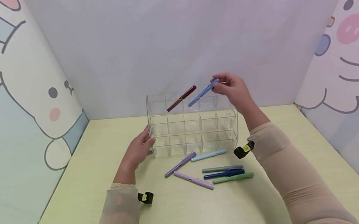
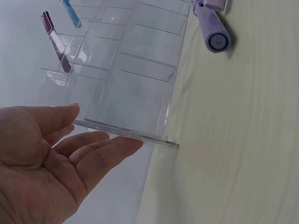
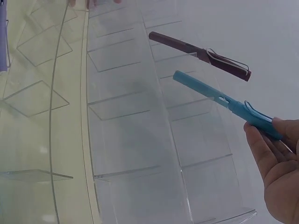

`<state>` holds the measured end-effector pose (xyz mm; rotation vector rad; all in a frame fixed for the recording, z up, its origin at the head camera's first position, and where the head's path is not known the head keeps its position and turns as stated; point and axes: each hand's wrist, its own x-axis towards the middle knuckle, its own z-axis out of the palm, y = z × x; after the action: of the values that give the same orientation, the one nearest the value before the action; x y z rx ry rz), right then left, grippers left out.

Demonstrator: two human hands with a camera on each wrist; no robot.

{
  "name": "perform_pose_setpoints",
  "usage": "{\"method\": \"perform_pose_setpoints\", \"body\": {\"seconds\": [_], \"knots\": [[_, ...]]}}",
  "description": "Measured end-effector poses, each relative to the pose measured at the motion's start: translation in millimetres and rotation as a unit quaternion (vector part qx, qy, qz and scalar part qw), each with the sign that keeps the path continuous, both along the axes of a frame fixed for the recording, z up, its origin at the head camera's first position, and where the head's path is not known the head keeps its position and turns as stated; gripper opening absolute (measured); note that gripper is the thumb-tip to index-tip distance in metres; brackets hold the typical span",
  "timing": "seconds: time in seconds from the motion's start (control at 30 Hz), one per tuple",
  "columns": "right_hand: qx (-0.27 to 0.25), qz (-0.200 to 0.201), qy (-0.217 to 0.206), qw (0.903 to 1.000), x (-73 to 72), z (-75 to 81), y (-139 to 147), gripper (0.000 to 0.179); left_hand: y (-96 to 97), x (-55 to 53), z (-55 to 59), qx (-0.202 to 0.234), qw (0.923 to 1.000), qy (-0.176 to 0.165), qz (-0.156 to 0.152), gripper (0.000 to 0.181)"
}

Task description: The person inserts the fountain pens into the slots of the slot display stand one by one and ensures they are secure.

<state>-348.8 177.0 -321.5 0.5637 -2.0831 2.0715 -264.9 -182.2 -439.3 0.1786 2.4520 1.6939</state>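
A clear acrylic pen rack (image 1: 193, 127) with tiered, divided rows stands upright on the table. My left hand (image 1: 140, 149) is at its left side; in the left wrist view the fairly straight fingers (image 2: 110, 158) touch the side panel. Above the top row, my right hand (image 1: 234, 89) pinches a light blue pen (image 1: 203, 93) near its clip end, thumb against fingers. The pen slants, its other end lower and toward the left. Beside it, a dark red pen (image 1: 181, 99) leans in the top row, its clip end up.
In front of the rack lie a purple pen (image 1: 180, 164), a pale blue pen (image 1: 209, 155), a lilac pen (image 1: 193, 180), a grey-green pen (image 1: 222, 168), a dark blue pen (image 1: 223, 174) and a green pen (image 1: 233, 178). A pale wall (image 1: 186, 27) rises behind.
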Motion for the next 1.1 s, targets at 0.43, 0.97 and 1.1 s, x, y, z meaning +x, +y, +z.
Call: {"method": "perform_pose_setpoints", "body": {"seconds": [0.43,0.97,1.1], "knots": [[0.084,-0.017,-0.025,0.9960,2.7,-7.6,-5.8,0.038,2.3,0.9,-0.4,-0.006,1.0000,-0.005,0.005,0.063],[0.100,-0.010,-0.010,0.9949,2.4,-8.1,-6.0,0.038,0.5,-1.0,-0.4,-0.005,0.9999,-0.006,0.006,0.064],[0.119,-0.005,-0.001,0.9929,2.8,-6.4,-4.1,0.043,0.4,-1.4,-0.3,-0.008,0.9999,-0.006,0.008,0.064]]}}
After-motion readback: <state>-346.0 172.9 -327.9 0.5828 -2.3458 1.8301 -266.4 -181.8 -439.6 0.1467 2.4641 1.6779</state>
